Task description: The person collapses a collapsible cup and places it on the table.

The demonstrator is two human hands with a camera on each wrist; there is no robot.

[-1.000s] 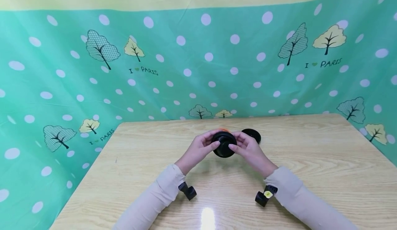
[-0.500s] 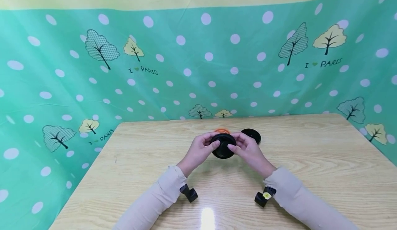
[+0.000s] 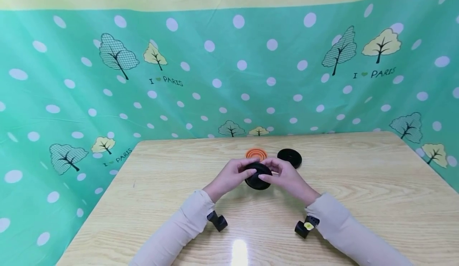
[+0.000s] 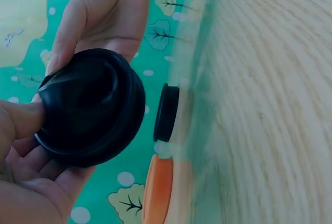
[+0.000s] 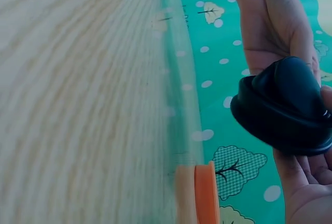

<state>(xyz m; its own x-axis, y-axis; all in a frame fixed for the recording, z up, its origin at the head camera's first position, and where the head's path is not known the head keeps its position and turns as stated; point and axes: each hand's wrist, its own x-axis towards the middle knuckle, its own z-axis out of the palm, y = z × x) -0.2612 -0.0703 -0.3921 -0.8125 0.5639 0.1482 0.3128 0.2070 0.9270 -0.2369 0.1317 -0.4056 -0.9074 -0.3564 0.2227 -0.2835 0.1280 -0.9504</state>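
Observation:
Between both hands, above the table, is a round black lid [image 3: 259, 183] with a raised, sloped top and a thick rim. My left hand [image 3: 229, 177] holds its left side, the thumb on the top face. My right hand [image 3: 289, 179] holds the other side, thumb also on top near the middle. The lid [image 4: 93, 112] faces the left wrist camera at a tilt. Just beyond the hands lies an orange ringed disc [image 3: 256, 151], like a folded collapsible cup. Right of it rests a shallow round black piece [image 3: 291, 157] with a raised edge.
The pieces lie toward the back of a light wood table [image 3: 172, 170]. Behind its far edge hangs a green curtain [image 3: 201, 71] with dots and trees. Each wrist carries a small black camera [image 3: 220, 222].
Both hands and the lid have come slightly nearer and lower, uncovering more of the orange disc. The right thumb has shifted inward across the lid.

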